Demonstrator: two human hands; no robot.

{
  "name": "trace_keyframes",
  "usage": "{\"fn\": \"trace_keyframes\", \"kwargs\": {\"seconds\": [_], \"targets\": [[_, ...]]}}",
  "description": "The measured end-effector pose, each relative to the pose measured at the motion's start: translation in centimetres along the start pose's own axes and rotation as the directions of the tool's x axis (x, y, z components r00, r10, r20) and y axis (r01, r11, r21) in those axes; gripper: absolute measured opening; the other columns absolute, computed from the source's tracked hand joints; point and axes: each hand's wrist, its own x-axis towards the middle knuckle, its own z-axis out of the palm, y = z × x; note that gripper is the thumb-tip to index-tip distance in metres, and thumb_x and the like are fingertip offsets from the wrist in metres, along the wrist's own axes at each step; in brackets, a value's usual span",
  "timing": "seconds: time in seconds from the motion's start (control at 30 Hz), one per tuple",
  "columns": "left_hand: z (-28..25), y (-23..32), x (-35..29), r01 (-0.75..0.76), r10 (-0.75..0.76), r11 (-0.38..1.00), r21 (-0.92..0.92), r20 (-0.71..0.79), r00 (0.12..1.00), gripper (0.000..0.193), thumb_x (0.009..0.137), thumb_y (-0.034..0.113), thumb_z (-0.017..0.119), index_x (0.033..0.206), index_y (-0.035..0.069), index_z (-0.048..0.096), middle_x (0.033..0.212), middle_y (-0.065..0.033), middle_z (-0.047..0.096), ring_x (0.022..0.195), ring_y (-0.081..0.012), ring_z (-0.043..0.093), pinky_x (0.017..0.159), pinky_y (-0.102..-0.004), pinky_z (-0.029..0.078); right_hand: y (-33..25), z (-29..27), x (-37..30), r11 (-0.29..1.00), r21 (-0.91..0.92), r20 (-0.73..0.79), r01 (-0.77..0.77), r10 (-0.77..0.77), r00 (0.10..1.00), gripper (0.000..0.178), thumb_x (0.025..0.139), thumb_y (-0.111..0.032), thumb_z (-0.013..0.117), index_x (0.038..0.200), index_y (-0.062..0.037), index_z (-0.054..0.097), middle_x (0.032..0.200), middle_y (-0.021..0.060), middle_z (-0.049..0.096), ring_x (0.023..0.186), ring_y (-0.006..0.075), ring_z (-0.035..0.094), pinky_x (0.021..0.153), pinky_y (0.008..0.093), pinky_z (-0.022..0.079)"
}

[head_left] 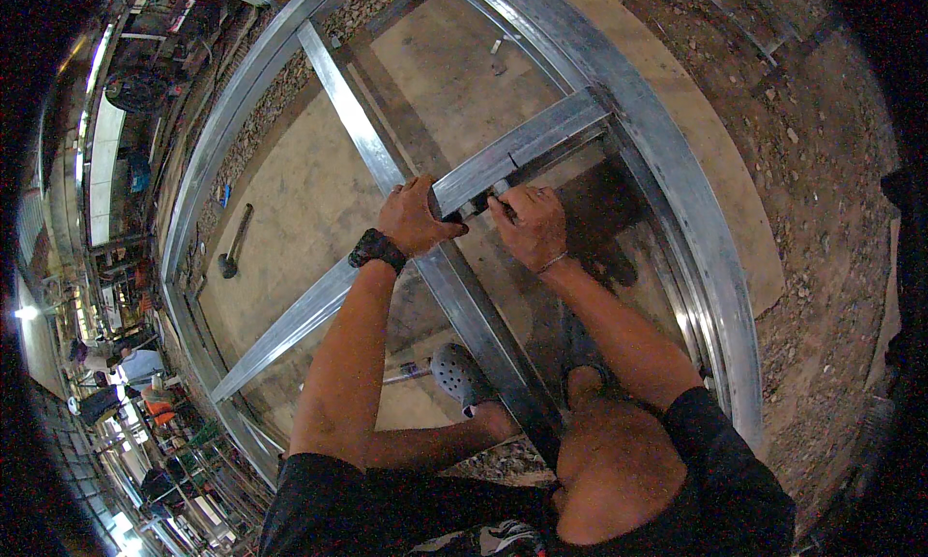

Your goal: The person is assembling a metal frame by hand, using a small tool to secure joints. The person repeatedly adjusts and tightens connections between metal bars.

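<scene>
My left hand (pixel 416 217), with a dark band at its wrist, is wrapped over the place where the silvery metal bars cross. Its fingers and thumb lie against the end of a short crossbar (pixel 551 140) and the long metal bar (pixel 338 79) that runs toward me. Just right of it, my right hand (pixel 534 230) is closed in a pinch below the crossbar's near side. A small dark and shiny piece shows at its fingertips, too hidden to name. On the crossbar's top is a short dark line. Another crossbar (pixel 290 320) continues to the lower left.
A large metal frame (pixel 667 151) surrounds the bars, over brown boards (pixel 280 199). A hammer (pixel 233 248) lies inside it at the left. My foot in a grey clog (pixel 459 375) stands among the bars. Gravelly ground (pixel 822 238) is at the right; cluttered racks stand far left.
</scene>
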Motion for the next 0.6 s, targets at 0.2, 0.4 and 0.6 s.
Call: {"fn": "trace_keyframes", "kwargs": {"seconds": [0.2,0.4,0.6], "targets": [[-0.6,1.0,0.2,0.042,-0.044,0.999,0.023,0.070,0.997,0.085,0.061,0.047,0.091,0.127,0.005,0.059,0.114,-0.0165,0.066,0.107,-0.0385,0.060,0.096,-0.0464,0.049,0.5,0.3,-0.2,1.000,-0.021,-0.024,0.016,-0.016,1.000,0.016,0.087,-0.020,0.077,0.083,-0.0095,0.065,0.078,0.0083,0.068,0.076,0.0297,0.066,0.073,0.0426,0.047],[0.6,-0.4,0.2,-0.039,0.043,0.997,0.070,-0.052,0.998,0.085,0.061,0.045,0.094,0.127,0.005,0.059,0.098,-0.0130,0.067,0.097,-0.0341,0.063,0.085,-0.0446,0.052,0.4,0.2,-0.1,0.999,-0.023,-0.031,0.038,-0.039,0.999,0.015,0.087,-0.020,0.077,0.083,-0.0097,0.066,0.078,0.0075,0.068,0.076,0.0290,0.066,0.073,0.0426,0.046],[0.7,-0.7,0.3,-0.045,0.049,0.997,0.065,-0.048,0.998,0.084,0.060,0.045,0.095,0.125,0.005,0.060,0.094,-0.0111,0.068,0.093,-0.0326,0.062,0.082,-0.0438,0.052,0.3,0.4,-0.4,1.000,0.009,-0.043,0.016,-0.015,0.999,0.013,0.088,-0.019,0.075,0.085,-0.0095,0.067,0.079,0.0075,0.068,0.077,0.0286,0.066,0.073,0.0425,0.045]]}}
